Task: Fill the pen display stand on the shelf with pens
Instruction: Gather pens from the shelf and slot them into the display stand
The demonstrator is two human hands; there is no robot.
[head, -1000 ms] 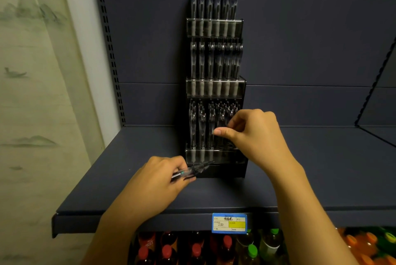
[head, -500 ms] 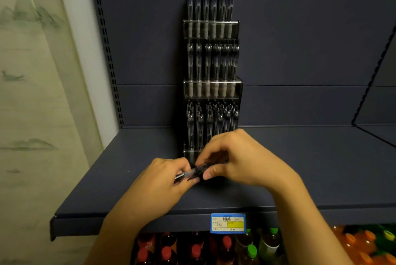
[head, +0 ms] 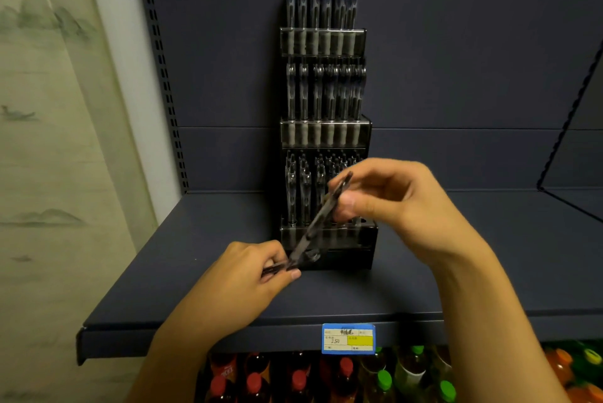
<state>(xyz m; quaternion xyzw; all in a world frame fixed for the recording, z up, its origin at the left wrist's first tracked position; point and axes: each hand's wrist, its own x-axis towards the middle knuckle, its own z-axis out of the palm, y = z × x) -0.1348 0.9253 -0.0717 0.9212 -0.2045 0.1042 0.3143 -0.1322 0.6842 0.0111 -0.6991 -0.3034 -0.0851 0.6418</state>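
The right hand (head: 396,207) pinches the upper barrel of a pen (head: 321,218) drawn diagonally from the left hand (head: 251,275), which is clenched around remaining pens (head: 275,267). The pen, judged light, rigid and smooth, is best gripped mid-barrel. Just beyond both hands, the pen display stand (head: 326,138) rises at the far side of the shelf (head: 489,272), its lowest tier apparently still taking pens.

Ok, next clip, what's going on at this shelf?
A person is stocking a three-tier pen display stand standing on a dark shelf. The right hand pinches one pen, tilted in front of the bottom tier, not yet in a slot. The left hand grips a few more pens low beside the stand's base. The top two tiers look full; the bottom tier holds pens too, though its right side is hidden behind the hand.
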